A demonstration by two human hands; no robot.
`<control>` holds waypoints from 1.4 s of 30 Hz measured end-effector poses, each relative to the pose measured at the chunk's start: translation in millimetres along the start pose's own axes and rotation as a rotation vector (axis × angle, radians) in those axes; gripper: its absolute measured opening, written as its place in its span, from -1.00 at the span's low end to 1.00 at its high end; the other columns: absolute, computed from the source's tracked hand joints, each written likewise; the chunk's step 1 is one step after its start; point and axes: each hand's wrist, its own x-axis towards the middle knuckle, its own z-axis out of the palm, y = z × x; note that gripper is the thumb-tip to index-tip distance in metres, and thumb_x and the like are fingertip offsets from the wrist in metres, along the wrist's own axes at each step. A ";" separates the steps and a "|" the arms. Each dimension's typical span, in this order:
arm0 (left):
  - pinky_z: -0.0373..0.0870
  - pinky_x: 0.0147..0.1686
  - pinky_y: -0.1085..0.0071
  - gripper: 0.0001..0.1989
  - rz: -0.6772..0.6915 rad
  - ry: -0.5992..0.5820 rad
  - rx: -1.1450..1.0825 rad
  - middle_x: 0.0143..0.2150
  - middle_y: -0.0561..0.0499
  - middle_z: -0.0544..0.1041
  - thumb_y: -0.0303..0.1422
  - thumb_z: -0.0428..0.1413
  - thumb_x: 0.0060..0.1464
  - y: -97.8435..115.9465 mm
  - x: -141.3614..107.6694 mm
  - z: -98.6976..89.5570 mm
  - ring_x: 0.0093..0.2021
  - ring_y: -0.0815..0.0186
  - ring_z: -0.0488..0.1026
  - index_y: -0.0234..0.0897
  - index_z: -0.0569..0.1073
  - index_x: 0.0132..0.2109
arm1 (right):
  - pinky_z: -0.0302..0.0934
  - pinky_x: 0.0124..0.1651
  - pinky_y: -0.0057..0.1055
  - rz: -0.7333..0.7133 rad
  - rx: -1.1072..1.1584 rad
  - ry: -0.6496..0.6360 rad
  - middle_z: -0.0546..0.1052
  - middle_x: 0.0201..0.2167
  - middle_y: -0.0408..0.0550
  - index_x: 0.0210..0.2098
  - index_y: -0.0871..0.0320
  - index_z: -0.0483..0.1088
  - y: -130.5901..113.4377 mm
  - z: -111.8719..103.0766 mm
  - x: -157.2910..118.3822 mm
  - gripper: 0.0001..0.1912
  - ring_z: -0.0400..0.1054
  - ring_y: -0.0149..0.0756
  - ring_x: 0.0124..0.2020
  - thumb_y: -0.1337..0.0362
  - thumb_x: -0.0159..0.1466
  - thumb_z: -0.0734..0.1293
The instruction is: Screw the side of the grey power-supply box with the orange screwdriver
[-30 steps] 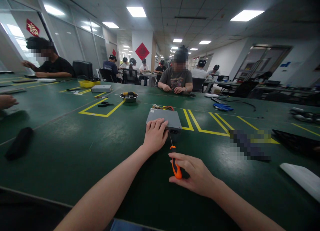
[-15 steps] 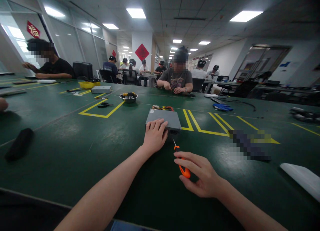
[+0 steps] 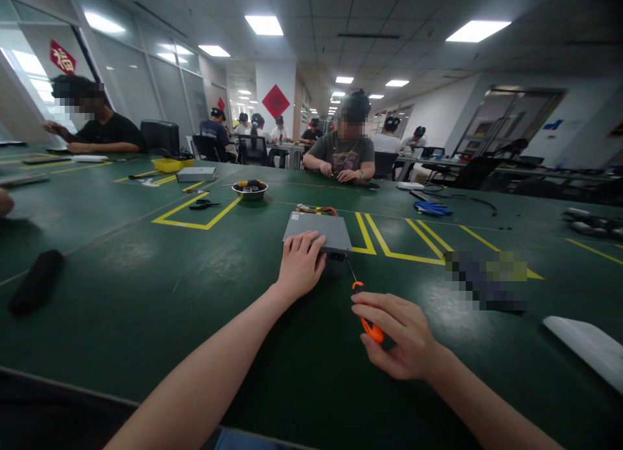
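Observation:
A grey metal box (image 3: 327, 232) with a black socket in its front face lies on the green table, and coloured wires (image 3: 311, 210) come out behind it. My left hand (image 3: 302, 262) rests on the box's front left part, fingers over the top and thumb near the front edge. My right hand (image 3: 396, 333) holds an orange and black screwdriver (image 3: 372, 330) between fingers and thumb. Its thin shaft points up and left, with the tip at the box's front right corner; whether it touches cannot be made out.
Beyond the box stand a metal bowl (image 3: 250, 190) with a yellow-handled tool and a yellow tray (image 3: 172, 164). Blue gloves (image 3: 433, 208) lie right. A black case (image 3: 36, 282) is at left, a white object (image 3: 586, 346) at right. A person (image 3: 343, 145) sits opposite.
My right hand has moved slightly right with the screwdriver, whose tip has shifted from below the box to its front right corner. My left hand stays on the box.

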 end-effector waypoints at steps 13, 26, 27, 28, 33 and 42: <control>0.07 0.07 0.16 -0.66 0.006 0.010 -0.014 0.09 -0.08 0.35 -0.32 -0.06 0.15 -0.5 -0.1 0.7 0.12 0.16 0.20 -0.18 0.28 0.08 | 0.29 -0.15 -0.28 0.150 0.074 -0.366 0.38 -0.07 0.08 -0.07 0.14 0.28 -7.1 1.5 3.1 -0.65 0.37 -0.20 -0.15 0.18 0.16 0.30; 0.04 0.09 0.19 -0.65 0.028 0.000 -0.015 0.11 -0.06 0.34 -0.34 -0.06 0.14 -2.5 -0.3 -0.6 0.13 0.18 0.18 -0.21 0.27 0.08 | 0.26 -0.18 -0.32 0.241 0.163 -0.498 0.34 -0.10 -0.01 -0.12 0.07 0.32 -7.4 -12.1 11.4 -0.69 0.33 -0.25 -0.19 0.16 0.16 0.34; 0.03 0.09 0.19 -0.65 0.027 0.001 -0.015 0.10 -0.06 0.34 -0.34 -0.06 0.14 -2.5 -0.4 -0.9 0.13 0.18 0.18 -0.21 0.27 0.08 | 0.26 -0.15 -0.33 0.265 0.202 -0.524 0.33 -0.08 -0.02 -0.12 0.05 0.33 -7.4 -14.3 12.5 -0.69 0.32 -0.25 -0.15 0.14 0.16 0.35; 0.03 0.10 0.19 -0.65 0.027 0.000 -0.016 0.10 -0.06 0.34 -0.34 -0.07 0.14 -2.6 -0.4 -0.9 0.13 0.18 0.18 -0.21 0.27 0.08 | 0.26 -0.13 -0.34 0.296 0.243 -0.546 0.31 -0.06 -0.02 -0.11 0.04 0.33 -7.3 -16.1 13.4 -0.68 0.32 -0.25 -0.13 0.13 0.16 0.35; 0.04 0.09 0.19 -0.65 0.032 -0.007 -0.019 0.11 -0.06 0.33 -0.34 -0.06 0.14 -3.6 -0.5 0.5 0.13 0.18 0.18 -0.20 0.27 0.08 | 0.23 -0.03 -0.34 0.333 0.342 -0.528 0.30 0.00 -0.01 -0.05 0.05 0.30 -5.5 -16.0 11.7 -0.67 0.29 -0.25 -0.02 0.17 0.19 0.31; 0.03 0.10 0.19 -0.65 0.033 -0.001 -0.015 0.10 -0.05 0.34 -0.33 -0.06 0.14 -4.1 -0.1 1.2 0.13 0.18 0.19 -0.20 0.27 0.08 | 0.26 -0.05 -0.35 0.269 0.288 -0.377 0.39 -0.06 0.02 -0.08 0.12 0.29 -5.9 -13.6 8.7 -0.68 0.32 -0.26 -0.05 0.19 0.19 0.32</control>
